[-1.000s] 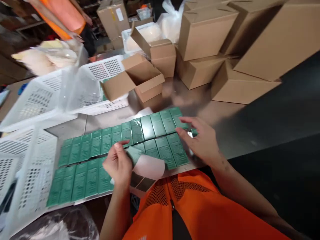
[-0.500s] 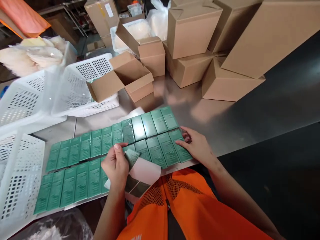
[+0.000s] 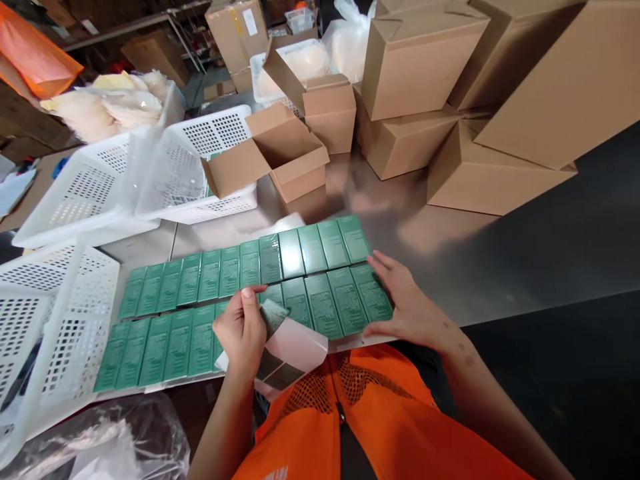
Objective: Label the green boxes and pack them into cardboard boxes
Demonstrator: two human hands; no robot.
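Boxes (image 3: 280,280), green and slim, lie flat in two rows on the desk (image 3: 450,267), long axes running away from us. Our left hand (image 3: 243,330) pinches a sheet (image 3: 295,347) at the near edge; our right hand (image 3: 407,303), fingers spread, rests against the rows' right end.

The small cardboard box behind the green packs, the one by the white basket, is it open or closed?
Open. The small cardboard box has its flaps folded outward, showing its bare brown inside; whether anything lies deep inside is hidden.
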